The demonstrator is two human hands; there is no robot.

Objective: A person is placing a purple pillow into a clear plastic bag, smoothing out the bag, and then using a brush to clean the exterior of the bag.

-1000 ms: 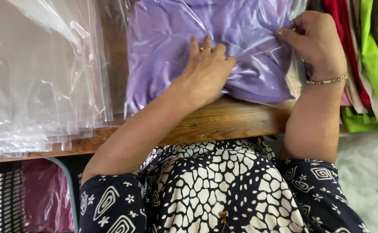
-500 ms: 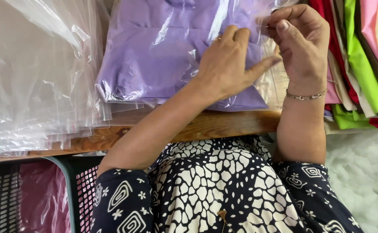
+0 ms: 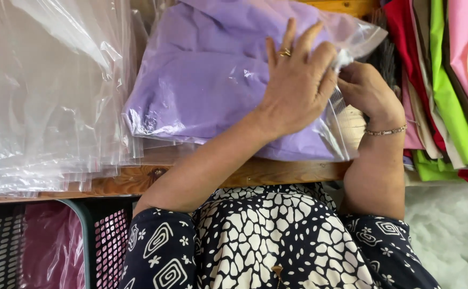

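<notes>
The bagged purple garment lies on the desk. The left hand presses flat and open on its right part; the right hand pinches the bag's right edge.

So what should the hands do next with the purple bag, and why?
Probably slide the right hand along the bag's open edge, pinching it shut. The left hand lies flat on the clear bag with the folded purple cloth, holding it down on the wooden table, while the right fingers pinch the bag's edge at the right side, which still looks crumpled there.
</notes>
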